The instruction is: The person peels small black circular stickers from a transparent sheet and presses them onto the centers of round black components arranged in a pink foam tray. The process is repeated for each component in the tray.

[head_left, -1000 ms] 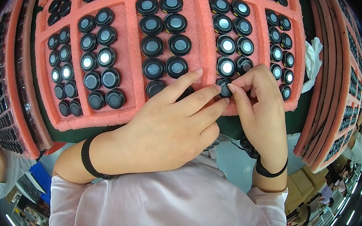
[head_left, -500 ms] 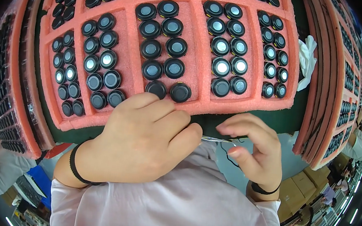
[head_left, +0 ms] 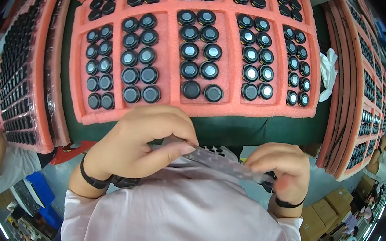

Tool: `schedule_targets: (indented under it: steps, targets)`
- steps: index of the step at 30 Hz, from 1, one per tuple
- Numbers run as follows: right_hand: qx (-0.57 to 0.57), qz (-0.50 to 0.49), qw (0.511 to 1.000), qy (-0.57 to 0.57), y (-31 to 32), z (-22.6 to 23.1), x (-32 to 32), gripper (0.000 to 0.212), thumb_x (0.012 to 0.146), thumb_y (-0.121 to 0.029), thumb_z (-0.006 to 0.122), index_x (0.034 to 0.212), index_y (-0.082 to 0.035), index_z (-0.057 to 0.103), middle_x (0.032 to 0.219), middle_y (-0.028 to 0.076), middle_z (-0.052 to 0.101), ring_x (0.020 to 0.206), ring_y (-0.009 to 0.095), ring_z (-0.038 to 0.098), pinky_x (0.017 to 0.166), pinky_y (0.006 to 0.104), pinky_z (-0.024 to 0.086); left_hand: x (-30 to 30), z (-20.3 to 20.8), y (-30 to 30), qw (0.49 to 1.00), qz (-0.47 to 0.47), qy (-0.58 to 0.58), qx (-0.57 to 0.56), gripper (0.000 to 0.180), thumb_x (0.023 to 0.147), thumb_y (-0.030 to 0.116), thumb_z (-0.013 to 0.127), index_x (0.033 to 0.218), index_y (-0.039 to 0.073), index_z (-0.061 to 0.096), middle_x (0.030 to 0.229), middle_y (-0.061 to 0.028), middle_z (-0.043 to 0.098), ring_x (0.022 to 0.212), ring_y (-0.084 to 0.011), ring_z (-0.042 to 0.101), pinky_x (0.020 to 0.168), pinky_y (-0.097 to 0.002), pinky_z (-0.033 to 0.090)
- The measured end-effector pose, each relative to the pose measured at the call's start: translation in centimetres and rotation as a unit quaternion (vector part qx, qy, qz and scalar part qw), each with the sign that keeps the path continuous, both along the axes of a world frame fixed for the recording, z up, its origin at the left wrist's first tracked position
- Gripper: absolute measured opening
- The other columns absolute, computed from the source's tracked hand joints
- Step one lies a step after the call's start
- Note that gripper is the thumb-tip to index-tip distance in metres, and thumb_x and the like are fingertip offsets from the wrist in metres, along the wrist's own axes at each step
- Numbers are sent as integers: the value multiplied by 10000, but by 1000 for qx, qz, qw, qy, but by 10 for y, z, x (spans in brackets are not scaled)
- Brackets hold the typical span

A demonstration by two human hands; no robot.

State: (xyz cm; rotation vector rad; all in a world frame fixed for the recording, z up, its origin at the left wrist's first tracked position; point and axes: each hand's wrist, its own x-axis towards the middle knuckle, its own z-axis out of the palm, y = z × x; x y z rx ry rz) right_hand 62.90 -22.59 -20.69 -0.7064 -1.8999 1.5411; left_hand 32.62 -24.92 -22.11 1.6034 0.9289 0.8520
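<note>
**Long, thin, clear plastic strip (head_left: 219, 163) is coming to the fore**

A worker's left hand (head_left: 146, 139) is holding one end of the strip, its fingers pinching it against the thumb, on the near side of a dark green bench (head_left: 234, 127). The right hand (head_left: 282, 165) is curling at the far end; whether its fingers are gripping or merely touching, we cannot tell. The strip is slanting through the air before a pale pink shirt (head_left: 182, 218).

Both hands are now standing clear of the round black discs with grey centres (head_left: 213, 93), so the work appears to be centring on the strip. A second ago they are meeting over a disc in the fourth near compartment; half a second ago the right hand is hanging open and apart, with only a shiny sliver showing beside the left. The middle compartment's nearest pair, then partly covered, is now showing whole.

Beyond, a pink foam tray with compartments (head_left: 260, 111) is carrying the discs. Crumpled white material (head_left: 328, 76) is lying to its right, near stacked pink foam trays (head_left: 339, 112).
</note>
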Motion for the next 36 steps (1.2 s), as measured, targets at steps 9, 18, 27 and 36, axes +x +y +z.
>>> schedule_targets:
  steps: [9, 18, 27, 36]
  targets:
    - [137, 37, 990, -28, -19, 39, -26, 123, 894, -182, 784, 1014, -159, 790, 1140, 165, 716, 1104, 321, 653, 866, 413, 520, 21, 11, -5, 974, -157, -157, -49, 139, 914, 60, 688, 1037, -4, 690, 948, -102, 693, 857, -256, 678, 777, -345, 533]
    - [391, 102, 904, -138, -26, 120, 55, 96, 957, -158, 671, 990, -120, 753, 1068, 95, 764, 1089, 310, 692, 995, 530, 451, 73, 30, -23, 979, 4, -15, 203, 296, 947, 46, 679, 1238, -1, 651, 1196, -116, 704, 1123, -272, 670, 971, -389, 518]
    - [436, -305, 796, -290, -71, 149, 128, 223, 975, -48, 636, 1167, 59, 669, 998, 161, 683, 919, 262, 635, 921, 357, 470, 15, 18, -39, 987, 52, 18, 148, 233, 940, 26, 665, 1170, -9, 674, 1156, -146, 698, 1101, -278, 668, 969, -381, 516]
    - [491, -121, 819, -272, -69, 139, 40, 359, 817, -3, 726, 1166, 75, 687, 909, 135, 659, 758, 233, 602, 648, 324, 462, -7, 42, -57, 948, 101, 116, 279, 278, 918, 69, 716, 1185, -3, 690, 1203, -159, 692, 1082, -315, 675, 922, -417, 530]
